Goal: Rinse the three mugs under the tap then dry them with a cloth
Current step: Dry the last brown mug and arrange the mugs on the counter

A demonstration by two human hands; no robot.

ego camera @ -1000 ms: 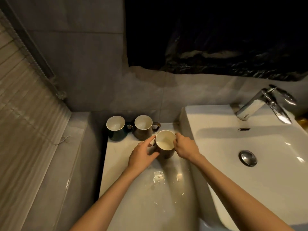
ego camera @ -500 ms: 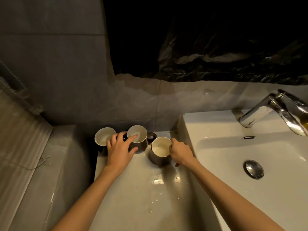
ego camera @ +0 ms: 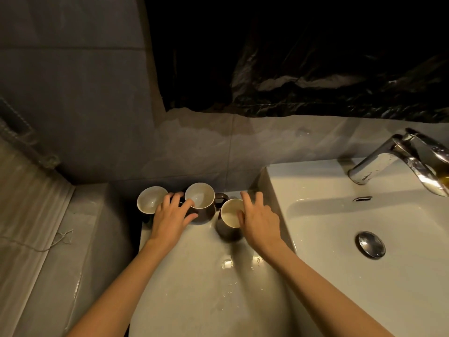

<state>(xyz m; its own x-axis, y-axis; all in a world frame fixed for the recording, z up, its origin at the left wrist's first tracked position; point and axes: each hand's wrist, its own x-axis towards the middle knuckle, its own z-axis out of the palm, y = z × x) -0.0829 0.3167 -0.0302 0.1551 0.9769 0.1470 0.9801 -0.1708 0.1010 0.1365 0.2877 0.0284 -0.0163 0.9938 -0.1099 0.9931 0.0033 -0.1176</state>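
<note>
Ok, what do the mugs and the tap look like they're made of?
Left mug, middle mug and right mug: probably glazed ceramic, going by the thick walls, dark glossy outsides and shiny off-white insides. Tap: polished metal, likely chrome-plated, since it mirrors the light sharply.

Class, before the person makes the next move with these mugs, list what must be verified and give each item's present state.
1. Three mugs upright on the counter, namely left mug, middle mug and right mug: ok.
2. Right hand grips the right mug: not ok; fingers are spread over it.
3. Left hand, between the left and middle mugs, has a firm hold: cannot tell.
4. Tap running: not ok; no stream shows.
5. Drying cloth ready: cannot tell; none in view.
6. Counter dry: not ok; drops lie near the right mug.
</note>
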